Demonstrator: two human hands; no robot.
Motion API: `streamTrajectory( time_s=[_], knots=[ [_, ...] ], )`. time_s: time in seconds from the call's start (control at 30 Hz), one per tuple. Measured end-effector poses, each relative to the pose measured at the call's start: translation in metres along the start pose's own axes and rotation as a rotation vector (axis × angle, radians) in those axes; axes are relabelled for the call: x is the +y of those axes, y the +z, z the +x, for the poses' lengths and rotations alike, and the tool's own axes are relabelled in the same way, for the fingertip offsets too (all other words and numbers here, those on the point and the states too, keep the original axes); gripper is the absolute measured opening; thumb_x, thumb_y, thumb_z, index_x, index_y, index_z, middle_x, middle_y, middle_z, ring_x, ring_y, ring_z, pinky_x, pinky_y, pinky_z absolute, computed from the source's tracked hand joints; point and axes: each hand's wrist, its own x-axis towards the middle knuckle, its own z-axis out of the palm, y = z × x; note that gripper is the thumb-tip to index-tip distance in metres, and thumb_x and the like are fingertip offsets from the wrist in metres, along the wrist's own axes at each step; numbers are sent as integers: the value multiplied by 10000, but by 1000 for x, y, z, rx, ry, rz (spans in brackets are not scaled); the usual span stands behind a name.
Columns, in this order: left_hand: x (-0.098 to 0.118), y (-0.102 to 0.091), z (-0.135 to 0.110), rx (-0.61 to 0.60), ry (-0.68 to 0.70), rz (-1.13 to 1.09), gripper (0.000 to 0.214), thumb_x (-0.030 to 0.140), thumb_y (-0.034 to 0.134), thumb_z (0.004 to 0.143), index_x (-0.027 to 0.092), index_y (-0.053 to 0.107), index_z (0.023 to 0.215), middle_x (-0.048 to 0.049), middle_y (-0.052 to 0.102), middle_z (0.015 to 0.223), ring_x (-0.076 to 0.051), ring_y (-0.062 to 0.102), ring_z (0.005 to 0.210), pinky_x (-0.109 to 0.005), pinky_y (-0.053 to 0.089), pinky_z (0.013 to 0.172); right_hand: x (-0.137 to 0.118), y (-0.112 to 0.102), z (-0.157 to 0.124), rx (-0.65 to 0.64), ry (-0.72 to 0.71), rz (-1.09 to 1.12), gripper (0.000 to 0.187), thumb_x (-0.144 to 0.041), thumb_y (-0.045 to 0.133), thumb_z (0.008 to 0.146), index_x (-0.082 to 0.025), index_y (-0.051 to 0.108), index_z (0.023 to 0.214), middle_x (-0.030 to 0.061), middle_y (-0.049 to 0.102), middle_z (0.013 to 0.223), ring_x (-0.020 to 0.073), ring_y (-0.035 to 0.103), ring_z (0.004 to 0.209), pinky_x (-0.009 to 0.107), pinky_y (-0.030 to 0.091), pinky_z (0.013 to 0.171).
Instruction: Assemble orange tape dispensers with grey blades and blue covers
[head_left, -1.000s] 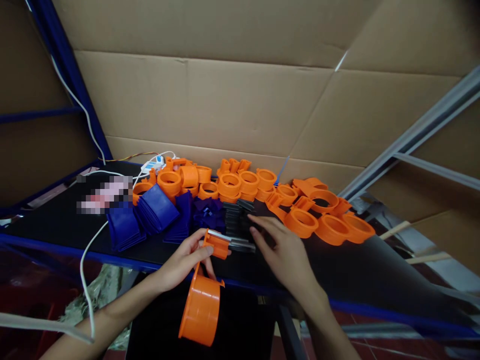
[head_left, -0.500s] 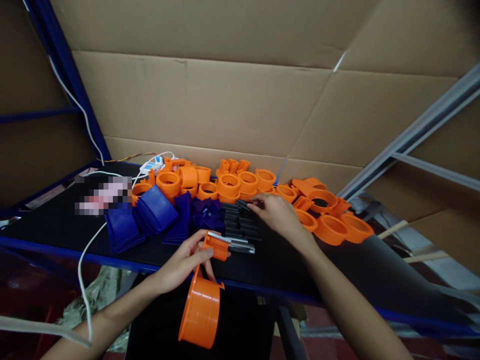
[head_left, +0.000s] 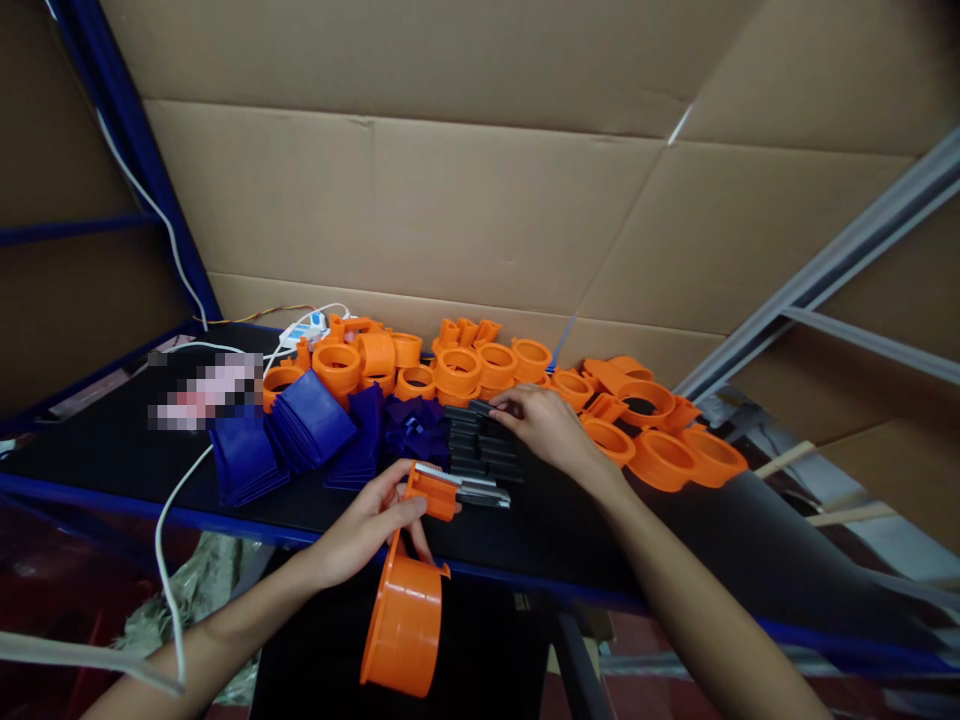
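My left hand is closed around the narrow end of an orange plastic tape dispenser, its wide ring hanging below the table edge. A serrated metal blade lies across that end, beside a black strip. At the far end of a pile of black plastic pieces, my right hand pinches one black piece between thumb and fingers. Just left of the pile are small dark blue parts.
Orange rings stand stacked along the back, with more orange parts at right. Stacks of blue plates lie at left on the black table. A white cable hangs over the front edge. Cardboard walls the back.
My right hand has shifted very slightly left at the black pieces. The orange dispenser's ring has swung a little to the right in my left hand.
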Motion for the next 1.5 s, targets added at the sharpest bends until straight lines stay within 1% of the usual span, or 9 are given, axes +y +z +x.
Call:
streamTrajectory(
  time_s=[0.3,0.43,0.5,0.57,0.73,0.93,1.27,1.37,1.5],
  knots=[
    [-3,-1,0,6,-6,13,342,414,552,955,167,515,1189,-80,743,664,-222,730,626,-197,447,447,-2,-7,-2,135,62,150,182,-324,641,883,-177,735,934,72,763,925,197,709,826,307,546,758],
    [-6,0,1,71,2,33,361,430,549,953,169,509,1199,-65,732,646,-228,734,662,-196,418,463,-14,-15,-15,166,143,542,313,-425,712,819,-145,716,959,92,759,885,204,717,761,335,581,725],
    [-7,0,1,105,-1,27,375,441,542,955,173,499,1213,-66,739,671,-231,738,682,-210,431,494,-26,-18,-27,102,131,759,360,-440,748,789,-144,707,990,86,752,878,197,716,761,336,592,734],
    [-7,2,1,128,-1,1,390,451,545,951,181,480,1226,-74,755,725,-232,741,693,-232,456,537,-42,-18,-41,34,92,854,349,-419,766,785,-161,706,1011,77,747,915,184,713,781,320,597,736],
    [-7,6,1,151,24,-35,389,442,551,952,191,440,1228,-84,771,795,-224,741,707,-268,488,620,-75,-9,-66,51,-18,707,237,-314,744,831,-215,714,1044,54,728,979,170,700,807,276,592,676],
    [-6,7,-1,156,2,0,388,447,569,942,196,438,1207,-80,765,745,-224,733,708,-255,467,613,-94,3,-71,165,-86,622,252,-203,705,857,-248,687,1104,41,686,1017,166,688,873,261,594,693],
    [-4,7,-2,138,9,-6,331,436,585,935,202,461,1135,-75,767,756,-235,747,717,-269,494,641,-112,21,-80,344,-8,480,122,-219,717,862,-208,652,964,22,680,860,156,662,749,265,544,627],
    [-5,6,-2,119,9,-36,374,422,589,933,201,442,1198,-79,769,791,-253,758,735,-285,517,647,-114,22,-85,370,-99,444,98,-195,679,894,-207,646,985,35,685,893,161,661,778,278,543,646],
    [-6,6,-3,137,-15,-68,413,413,564,946,198,417,1267,-73,763,786,-251,759,715,-259,504,585,-117,22,-90,373,-266,342,143,-125,637,912,-195,643,1036,57,698,943,189,654,889,324,545,751]
  ],
)
